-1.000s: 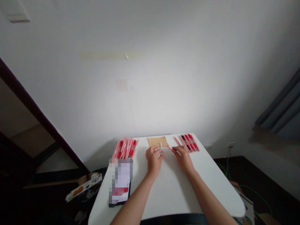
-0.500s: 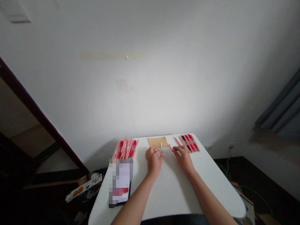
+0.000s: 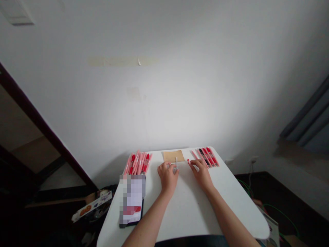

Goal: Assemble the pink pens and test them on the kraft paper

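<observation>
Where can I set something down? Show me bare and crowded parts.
Bare: the white table between the left forearm and right forearm, and right of the latter, short of the pen row. Crowded: far left, a pen pile beyond the phone; far middle, left hand, right hand and tan paper.

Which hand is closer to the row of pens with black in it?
The right. Your right hand is right by the row of pens, just on its near side. Your left hand is farther off, out to the left.
</observation>
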A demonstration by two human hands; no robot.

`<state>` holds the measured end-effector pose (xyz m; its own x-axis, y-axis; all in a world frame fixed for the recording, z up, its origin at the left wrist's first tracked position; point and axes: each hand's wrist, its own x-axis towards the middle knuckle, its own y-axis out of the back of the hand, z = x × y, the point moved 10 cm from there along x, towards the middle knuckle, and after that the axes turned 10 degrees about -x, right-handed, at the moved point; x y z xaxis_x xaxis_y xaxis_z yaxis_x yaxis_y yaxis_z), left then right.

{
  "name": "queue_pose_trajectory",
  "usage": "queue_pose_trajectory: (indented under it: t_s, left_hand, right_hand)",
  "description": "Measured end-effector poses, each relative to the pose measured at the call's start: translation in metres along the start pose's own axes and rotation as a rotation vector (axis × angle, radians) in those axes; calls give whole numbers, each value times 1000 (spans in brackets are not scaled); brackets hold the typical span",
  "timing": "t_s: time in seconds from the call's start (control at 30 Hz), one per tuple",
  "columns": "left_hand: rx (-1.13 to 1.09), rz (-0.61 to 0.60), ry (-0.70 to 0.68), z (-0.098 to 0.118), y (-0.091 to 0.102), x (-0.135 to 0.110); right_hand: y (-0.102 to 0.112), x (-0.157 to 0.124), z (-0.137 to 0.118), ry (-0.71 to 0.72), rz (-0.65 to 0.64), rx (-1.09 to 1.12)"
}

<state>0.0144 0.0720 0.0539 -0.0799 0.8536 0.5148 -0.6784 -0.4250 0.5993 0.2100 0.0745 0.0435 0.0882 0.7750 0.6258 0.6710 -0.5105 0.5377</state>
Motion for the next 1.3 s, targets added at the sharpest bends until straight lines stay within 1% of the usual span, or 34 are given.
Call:
queue_pose_trajectory:
  t_s: [0.1,0.2,0.33,0.43,0.7,1.0,1.3]
  left_hand:
    - [19,-16,26,1,2,0]
    - [29,-20,53,1,4,0]
    - [37,-12,54,1,6,0]
    - [41,-14,44,1,5,0]
    - [67,-26,9,3,1,-1]
    - [74,-67,43,4,0,-1]
    - [104,-58,55,4,-1,0]
  right_hand:
    - [-1,0,-2,18,-2,-5]
    - [2,0,-8,56,13,-62]
    - [0,0,-21,152,-34,-147]
    - [-2,-1,-25,187,-55,-194]
    - [-6,-2,-22,173,-93,-264]
    - [-11,-2,-19,170,-119,-246]
    - [-12,-2,-17,165,-125,-241]
